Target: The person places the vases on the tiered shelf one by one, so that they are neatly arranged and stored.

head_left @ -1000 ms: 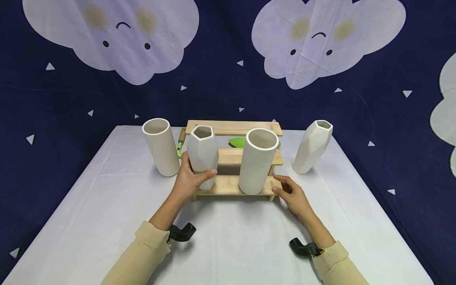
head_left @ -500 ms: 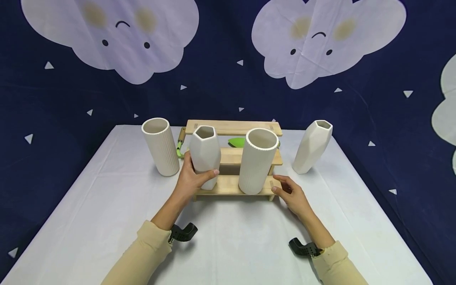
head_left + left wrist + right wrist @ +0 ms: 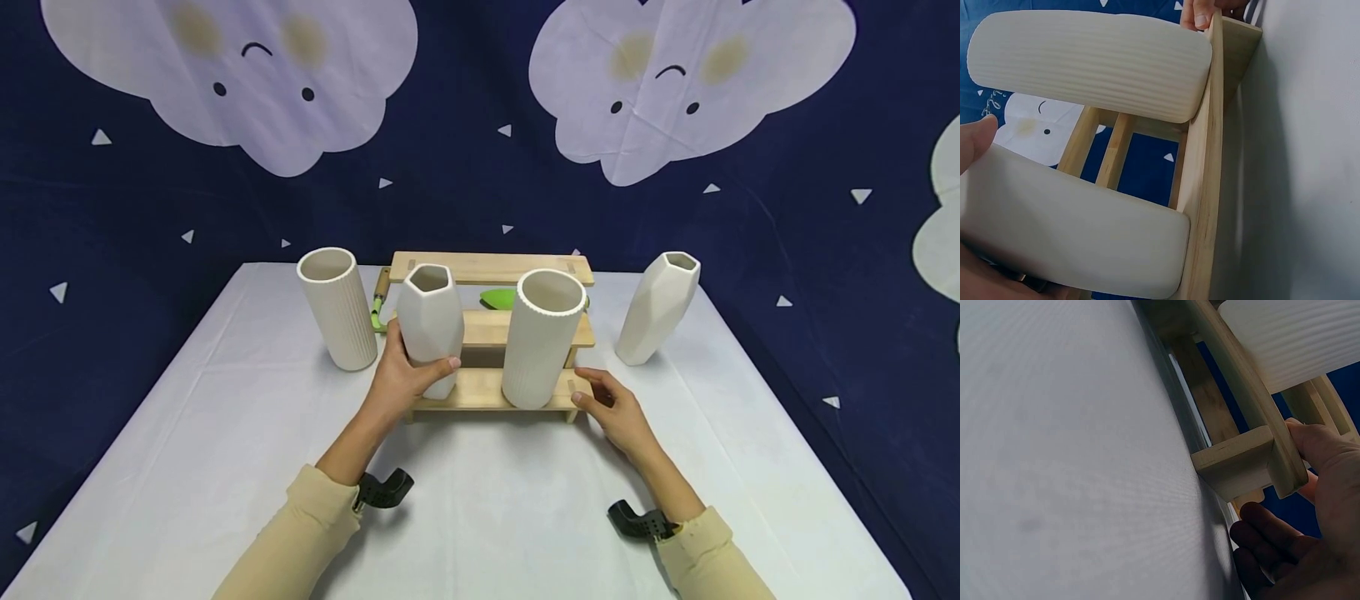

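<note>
My left hand (image 3: 399, 379) grips a white faceted vase (image 3: 431, 325), thumb across its front. The vase stands upright on the lowest step of a three-tier wooden plant stand (image 3: 478, 388); in the left wrist view its base (image 3: 1172, 250) meets the board. To its right, on the same step, stands a white ribbed vase (image 3: 536, 358), untouched by either hand. At the step's right end, my right hand (image 3: 617, 414) holds the stand. In the right wrist view the thumb (image 3: 1316, 440) lies against the board's end (image 3: 1288, 469), the other fingers curled below it.
Another ribbed vase (image 3: 341, 321) stands on the white-covered table (image 3: 480, 517) left of the stand, and another faceted vase (image 3: 660, 308) to the right. Behind the stand lie a wooden-handled green tool (image 3: 381, 292) and something green (image 3: 498, 298), partly hidden. A dark cloud-print cloth (image 3: 465, 192) hangs behind.
The faceted vase in my left hand has shifted slightly to the right along the lowest step, then stayed nearly still. My right hand keeps its place at the step's end.
</note>
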Motion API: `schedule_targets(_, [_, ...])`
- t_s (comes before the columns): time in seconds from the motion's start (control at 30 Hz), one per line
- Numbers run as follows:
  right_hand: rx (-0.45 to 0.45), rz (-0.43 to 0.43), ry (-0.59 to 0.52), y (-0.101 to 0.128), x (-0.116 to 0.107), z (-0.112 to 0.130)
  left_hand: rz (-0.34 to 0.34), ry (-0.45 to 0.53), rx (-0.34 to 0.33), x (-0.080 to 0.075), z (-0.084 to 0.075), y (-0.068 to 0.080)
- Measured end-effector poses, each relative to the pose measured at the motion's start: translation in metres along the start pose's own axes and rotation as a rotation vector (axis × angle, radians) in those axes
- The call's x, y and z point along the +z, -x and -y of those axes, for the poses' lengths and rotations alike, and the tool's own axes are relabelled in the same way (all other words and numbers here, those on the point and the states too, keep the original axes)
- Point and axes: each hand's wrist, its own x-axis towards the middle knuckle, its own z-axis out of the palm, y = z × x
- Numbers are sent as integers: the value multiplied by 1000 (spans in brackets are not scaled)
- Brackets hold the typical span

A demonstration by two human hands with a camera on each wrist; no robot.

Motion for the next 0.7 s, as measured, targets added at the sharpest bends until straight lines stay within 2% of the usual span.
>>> schedule_targets(0.23, [-4, 2, -10, 0, 1, 0, 14, -24, 4, -1, 1, 0])
schedule_targets(0.43, [-2, 6, -11, -1, 1, -2, 23, -23, 34, -4, 5, 2])
schedule_targets(0.6, [11, 17, -23, 0, 0, 1, 3, -58, 63, -8, 5, 6])
schedule_targets(0.7, [9, 19, -24, 3, 0, 10, -13, -64, 94, -11, 4, 9])
